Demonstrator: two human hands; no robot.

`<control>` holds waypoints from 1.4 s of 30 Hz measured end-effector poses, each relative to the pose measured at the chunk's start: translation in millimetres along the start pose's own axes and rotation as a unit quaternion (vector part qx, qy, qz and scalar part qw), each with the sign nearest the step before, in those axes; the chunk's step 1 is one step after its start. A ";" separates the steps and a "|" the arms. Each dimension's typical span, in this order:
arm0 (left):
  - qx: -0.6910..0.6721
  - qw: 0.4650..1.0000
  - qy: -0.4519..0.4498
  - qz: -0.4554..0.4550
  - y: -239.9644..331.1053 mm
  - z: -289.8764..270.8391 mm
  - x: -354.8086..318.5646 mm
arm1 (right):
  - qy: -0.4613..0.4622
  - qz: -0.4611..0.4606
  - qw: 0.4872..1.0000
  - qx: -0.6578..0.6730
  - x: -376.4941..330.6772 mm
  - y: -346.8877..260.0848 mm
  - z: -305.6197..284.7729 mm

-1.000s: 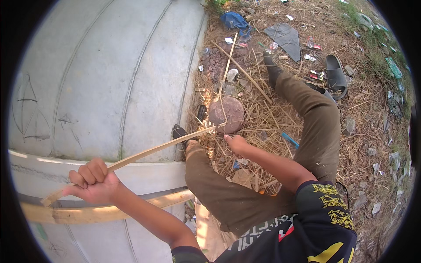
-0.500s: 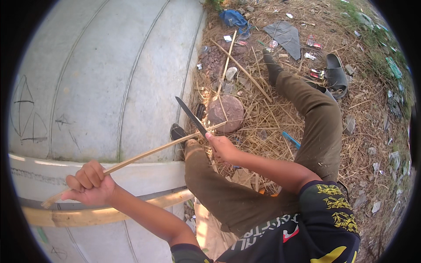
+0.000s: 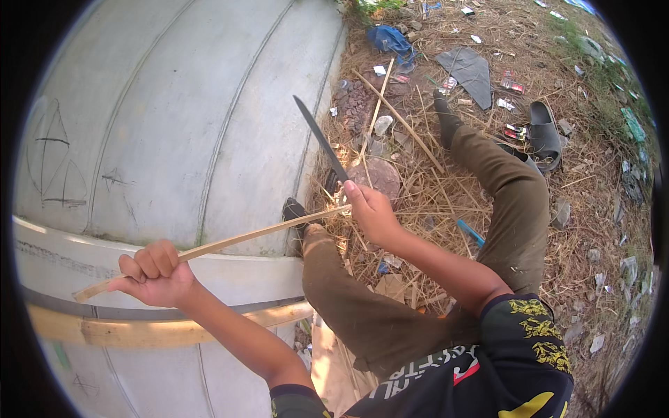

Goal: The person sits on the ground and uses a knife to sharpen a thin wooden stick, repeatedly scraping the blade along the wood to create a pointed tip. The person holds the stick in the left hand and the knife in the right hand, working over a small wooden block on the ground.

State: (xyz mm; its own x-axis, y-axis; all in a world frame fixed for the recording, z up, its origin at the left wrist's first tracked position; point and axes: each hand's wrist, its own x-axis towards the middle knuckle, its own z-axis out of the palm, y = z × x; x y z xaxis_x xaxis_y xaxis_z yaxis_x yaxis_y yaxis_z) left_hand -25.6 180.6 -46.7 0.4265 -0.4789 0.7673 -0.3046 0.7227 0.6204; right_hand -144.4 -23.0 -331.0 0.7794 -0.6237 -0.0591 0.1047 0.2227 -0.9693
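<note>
My left hand (image 3: 159, 274) is closed around a long, pale strip of split bamboo (image 3: 258, 235), near its left end. The strip slants up to the right, and its far end stops beside my right hand (image 3: 373, 214). That hand grips a long dark-bladed knife (image 3: 322, 139); the handle is hidden in my fist. The blade points up and to the left, clear of the strip. Just beyond my right hand lies a round reddish stone block (image 3: 383, 180), partly covered by the hand and by a thin strip.
A grey concrete wall (image 3: 174, 125) fills the left side. A thick bamboo pole (image 3: 153, 333) runs along the lower left. Straw and shavings cover the ground between my legs. Other strips (image 3: 401, 124), a blue plastic bag (image 3: 390, 40) and dark slippers (image 3: 545, 136) lie farther off.
The knife has lifted off the strip and its blade stands steeper. The strip's far end has come away from the stone block. My left hand still grips it.
</note>
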 end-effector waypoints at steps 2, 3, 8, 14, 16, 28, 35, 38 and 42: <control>0.004 1.000 -0.001 0.001 -6.1 4.8 3.6 | -0.041 0.064 0.996 -0.036 -10.6 21.6 9.3; 0.006 1.000 -0.001 0.003 -7.7 7.5 4.7 | -0.062 0.096 0.992 -0.054 -21.2 38.8 16.5; 0.023 0.999 -0.022 -0.017 -8.4 17.0 17.6 | -0.101 0.148 0.976 -0.124 -20.6 58.0 17.4; 0.019 0.999 -0.029 -0.016 -10.7 13.7 11.1 | 0.007 -0.036 0.985 0.168 -18.2 -21.6 -3.1; 0.009 0.999 -0.028 -0.017 -14.4 15.9 12.3 | 0.023 -0.065 0.989 0.129 -32.7 5.7 7.5; 0.027 0.999 -0.025 -0.025 -14.0 22.6 15.1 | 0.018 -0.057 0.998 0.032 -34.1 1.0 2.1; 0.012 0.998 -0.061 -0.022 -9.9 19.2 17.7 | -0.071 0.083 0.993 -0.042 -8.5 0.5 -4.5; 0.015 0.999 -0.031 -0.016 -10.9 15.0 12.3 | 0.010 -0.071 0.997 0.034 -22.3 -17.0 -2.2; 0.010 0.999 -0.032 -0.022 -16.2 24.6 20.9 | -0.125 0.043 0.978 -0.159 -29.1 55.8 15.5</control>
State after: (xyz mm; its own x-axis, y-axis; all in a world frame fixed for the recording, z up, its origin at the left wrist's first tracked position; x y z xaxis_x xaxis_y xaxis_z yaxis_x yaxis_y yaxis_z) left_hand -32.7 146.6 -36.7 0.3853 -0.5411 0.7475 -0.3044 0.6901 0.6565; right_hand -151.6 19.2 -379.7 0.9082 -0.4003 -0.1223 -0.1344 -0.0021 -0.9909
